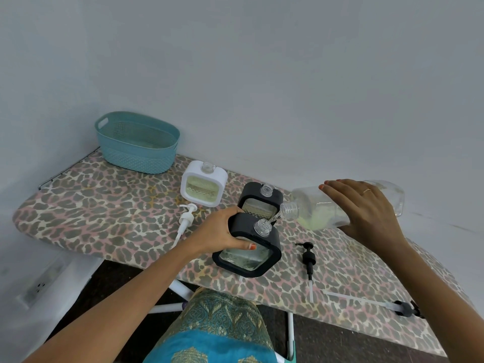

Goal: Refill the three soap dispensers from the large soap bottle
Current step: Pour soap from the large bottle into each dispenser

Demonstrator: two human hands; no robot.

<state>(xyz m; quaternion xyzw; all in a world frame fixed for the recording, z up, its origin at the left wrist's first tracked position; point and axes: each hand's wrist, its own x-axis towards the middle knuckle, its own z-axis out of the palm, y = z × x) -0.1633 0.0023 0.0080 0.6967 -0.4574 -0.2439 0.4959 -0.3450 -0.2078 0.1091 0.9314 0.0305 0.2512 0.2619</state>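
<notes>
My left hand (221,233) grips the near black dispenser (248,250) by its upper left corner, and the dispenser leans a little. My right hand (366,208) holds the large clear soap bottle (314,205) tipped on its side, mouth over the dispenser's open neck. A thin stream of pale soap runs into that neck. Behind stands a second black dispenser (259,199), uncapped. The white dispenser (203,184) at the back left is also uncapped and shows yellowish soap in its window.
Three pumps lie loose on the leopard-print ironing board (104,205): a white pump (184,221) on the left, a black pump (308,260) to the right of the held dispenser, another black pump (404,307) near the front right edge. A teal basket (136,142) sits at the far left.
</notes>
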